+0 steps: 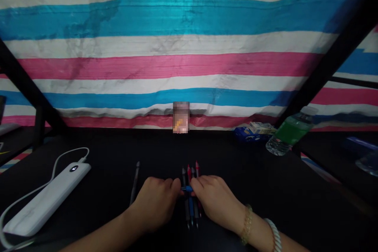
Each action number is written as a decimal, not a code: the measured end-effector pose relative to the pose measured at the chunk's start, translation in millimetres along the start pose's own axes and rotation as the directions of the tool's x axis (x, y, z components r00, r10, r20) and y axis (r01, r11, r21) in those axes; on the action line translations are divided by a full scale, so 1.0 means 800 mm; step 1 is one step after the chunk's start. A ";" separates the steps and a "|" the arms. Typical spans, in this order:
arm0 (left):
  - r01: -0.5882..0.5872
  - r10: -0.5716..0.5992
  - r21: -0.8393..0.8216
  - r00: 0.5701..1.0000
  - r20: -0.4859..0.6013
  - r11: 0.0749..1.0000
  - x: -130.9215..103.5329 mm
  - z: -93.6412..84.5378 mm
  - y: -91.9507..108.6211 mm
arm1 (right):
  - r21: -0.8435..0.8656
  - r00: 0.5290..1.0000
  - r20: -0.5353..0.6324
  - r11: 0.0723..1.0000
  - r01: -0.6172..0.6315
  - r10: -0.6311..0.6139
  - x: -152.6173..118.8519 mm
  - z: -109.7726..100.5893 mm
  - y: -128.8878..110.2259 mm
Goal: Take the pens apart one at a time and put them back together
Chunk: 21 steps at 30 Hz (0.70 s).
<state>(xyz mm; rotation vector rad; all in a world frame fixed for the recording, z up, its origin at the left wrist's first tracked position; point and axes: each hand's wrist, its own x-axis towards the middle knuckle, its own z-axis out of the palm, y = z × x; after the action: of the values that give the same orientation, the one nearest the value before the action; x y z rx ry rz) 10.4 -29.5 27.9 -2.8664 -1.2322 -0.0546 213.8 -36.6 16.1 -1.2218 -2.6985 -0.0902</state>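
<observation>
Far left on the black surface [265,189] there was a white power bank [49,199] with its cable [59,161] looping off the near end, lying at a slant, well apart from the action and probably just parked there out of the way. A bit to the right, a single dark pen [135,183] lay alone, its long axis running away from the person, tip end pointing toward the striped tarp [189,67] at the back. Next came the left hand [158,204], knuckles up, fingers curled in so its grip was pinched on the blue piece [187,189] at the middle of the pen bundle [191,199]. The bundle sat dead centre, right between both hands, flat on the surface, a handful of red, black and blue pens side by side. Their long axes all ran near-to-far, one end toward the person and the other toward the tarp. My read is they were kept parallel like that so both hands could work that blue bit across them, though I couldn't tell if it was a band or a clip. The right hand [217,202], with bracelets on the wrist, mirrored the left, its grip closed on the same blue piece from the other side. Further right, up by the tarp, sat a small box [248,134] and a bottle [288,134] lying tipped on its side.
</observation>
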 end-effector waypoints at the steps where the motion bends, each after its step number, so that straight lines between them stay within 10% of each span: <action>1: 0.000 0.000 -0.049 1.000 0.009 0.999 0.000 -0.002 -0.001 | -0.029 1.000 -0.024 1.000 0.010 -0.011 0.000 0.002 0.000; 9: 0.045 -0.064 -0.362 0.997 -0.041 0.931 -0.002 0.000 -0.015 | -0.082 0.920 -0.359 0.987 0.136 -0.157 0.002 -0.005 0.014; 14: -0.042 0.068 0.071 0.899 -0.432 0.997 -0.002 0.017 -0.017 | 0.446 0.967 -0.199 0.893 -0.054 0.158 -0.001 -0.014 0.022; 21: -0.052 0.131 0.166 0.850 -0.511 0.985 -0.005 0.018 -0.022 | 0.665 0.960 -0.110 0.736 -0.123 0.259 -0.001 -0.014 0.019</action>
<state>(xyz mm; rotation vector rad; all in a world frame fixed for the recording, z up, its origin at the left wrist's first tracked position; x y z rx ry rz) -4.6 -19.8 13.4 -2.5197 -0.9398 -0.6633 227.5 -28.2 26.7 -1.1578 -2.1051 0.6752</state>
